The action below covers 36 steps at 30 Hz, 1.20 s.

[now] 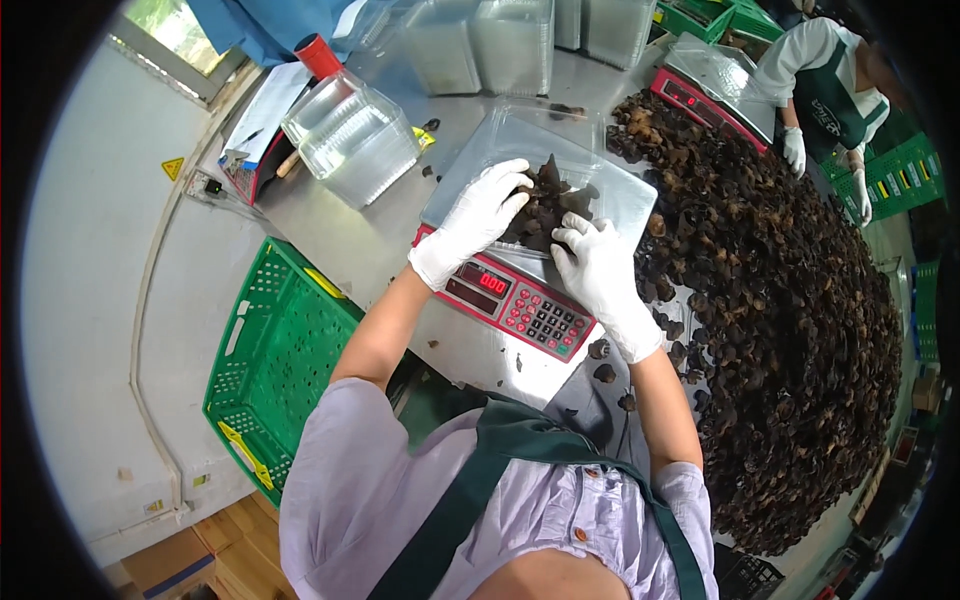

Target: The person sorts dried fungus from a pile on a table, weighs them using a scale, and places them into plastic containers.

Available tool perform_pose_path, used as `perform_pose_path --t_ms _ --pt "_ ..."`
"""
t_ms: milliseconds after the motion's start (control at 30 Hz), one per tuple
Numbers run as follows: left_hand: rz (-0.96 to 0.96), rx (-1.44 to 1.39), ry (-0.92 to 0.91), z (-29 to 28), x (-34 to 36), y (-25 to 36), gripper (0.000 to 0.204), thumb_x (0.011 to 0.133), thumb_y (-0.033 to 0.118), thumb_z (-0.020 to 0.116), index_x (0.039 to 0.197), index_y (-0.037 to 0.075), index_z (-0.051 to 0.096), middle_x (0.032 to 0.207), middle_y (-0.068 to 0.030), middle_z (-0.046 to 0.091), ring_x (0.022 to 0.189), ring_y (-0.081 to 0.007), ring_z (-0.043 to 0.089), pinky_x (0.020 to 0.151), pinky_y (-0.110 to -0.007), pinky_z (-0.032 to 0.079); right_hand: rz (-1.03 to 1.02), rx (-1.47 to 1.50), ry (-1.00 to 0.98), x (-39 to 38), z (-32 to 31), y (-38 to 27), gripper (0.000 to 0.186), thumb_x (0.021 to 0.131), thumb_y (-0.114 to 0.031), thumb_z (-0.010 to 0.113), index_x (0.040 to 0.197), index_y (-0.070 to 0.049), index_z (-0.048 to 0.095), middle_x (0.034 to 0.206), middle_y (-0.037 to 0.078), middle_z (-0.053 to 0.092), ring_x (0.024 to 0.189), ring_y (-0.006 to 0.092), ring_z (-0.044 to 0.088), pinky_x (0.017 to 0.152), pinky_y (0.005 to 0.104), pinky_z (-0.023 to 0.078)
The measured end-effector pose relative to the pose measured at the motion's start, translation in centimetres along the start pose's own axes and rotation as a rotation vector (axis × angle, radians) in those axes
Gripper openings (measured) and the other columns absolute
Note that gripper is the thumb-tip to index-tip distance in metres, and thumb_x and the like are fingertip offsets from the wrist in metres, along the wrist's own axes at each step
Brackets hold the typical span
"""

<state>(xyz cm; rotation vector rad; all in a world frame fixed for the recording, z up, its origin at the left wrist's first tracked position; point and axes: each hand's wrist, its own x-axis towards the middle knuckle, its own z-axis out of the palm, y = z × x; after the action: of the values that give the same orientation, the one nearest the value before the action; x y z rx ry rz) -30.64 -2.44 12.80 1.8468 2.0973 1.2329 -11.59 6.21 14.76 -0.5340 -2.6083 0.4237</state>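
Note:
A clear plastic box (pixel 520 252) of dark brown dried wood ear fungus (pixel 540 215) rests on the metal pan (pixel 625 205) of a red weighing scale (pixel 520 308). My left hand (pixel 478 222), in a white glove, reaches over the box's left side. Its bent fingers are apart, with the tips against the fungus. From the right comes my right hand (pixel 603 278), gloved too. Its fingers curl at a dark piece of fungus by the box's right side, and their tips are partly hidden. Behind the fungus, the box's transparent lid (pixel 550 125) leans back.
A large heap of fungus (pixel 790 340) covers the table to the right. Stacked clear boxes (pixel 350 140) stand at back left, beside a clipboard (pixel 262 120). Low on the left is a green crate (pixel 285 340). Another gloved person (pixel 825 90) stands by a second scale (pixel 705 100).

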Motion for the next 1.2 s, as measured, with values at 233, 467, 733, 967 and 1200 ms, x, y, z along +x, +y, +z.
perform_pose_path --t_ms 233,467,733,967,1200 --pt "-0.104 -0.123 0.038 -0.4 -0.4 1.0 0.027 0.089 0.005 0.056 0.115 0.002 0.057 0.116 -0.0124 0.060 0.104 -0.0263 0.060 0.092 -0.032 0.045 0.047 0.049 0.011 -3.6 -0.6 -0.7 0.020 0.080 -0.017 0.065 0.098 -0.009 0.068 0.107 0.006 0.066 0.097 0.0291 0.058 0.084 0.0363 0.048" --pt "-0.024 -0.188 0.104 -1.4 -1.1 4.2 0.021 0.082 0.003 0.063 0.103 0.001 0.062 0.124 -0.0145 0.058 0.110 -0.0283 0.058 0.095 -0.034 0.044 0.241 0.373 0.061 -4.5 -2.1 -2.3 0.039 0.078 -0.012 0.069 0.116 -0.009 0.061 0.107 0.013 0.066 0.089 0.0287 0.062 0.079 0.0356 0.051" --pt "0.308 -0.014 0.022 2.0 -3.4 10.2 0.033 0.073 0.019 0.073 0.102 0.008 0.063 0.118 -0.0101 0.058 0.111 -0.0299 0.054 0.094 -0.044 0.042 0.669 1.539 0.049 -6.5 -2.4 -0.9 0.045 0.096 -0.029 0.054 0.129 0.002 0.051 0.099 0.006 0.063 0.078 0.0094 0.060 0.065 0.0202 0.051" --pt "0.502 0.188 0.070 0.8 -0.4 5.6 0.029 0.071 0.019 0.073 0.098 0.011 0.069 0.118 -0.0102 0.061 0.108 -0.0282 0.057 0.088 -0.039 0.047 1.113 2.086 0.159 -8.7 -1.9 0.3 0.040 0.095 -0.041 0.053 0.104 -0.003 0.060 0.086 0.004 0.063 0.062 0.0118 0.052 0.046 0.0178 0.040" --pt "0.364 0.496 -0.235 1.7 1.8 4.5 0.030 0.072 0.019 0.071 0.102 0.017 0.069 0.133 -0.0080 0.049 0.124 -0.0262 0.043 0.101 -0.043 0.032 1.109 2.001 0.232 -10.3 -2.2 1.2 0.032 0.093 -0.031 0.056 0.106 -0.003 0.059 0.084 0.003 0.061 0.061 0.0099 0.047 0.046 0.0163 0.035"
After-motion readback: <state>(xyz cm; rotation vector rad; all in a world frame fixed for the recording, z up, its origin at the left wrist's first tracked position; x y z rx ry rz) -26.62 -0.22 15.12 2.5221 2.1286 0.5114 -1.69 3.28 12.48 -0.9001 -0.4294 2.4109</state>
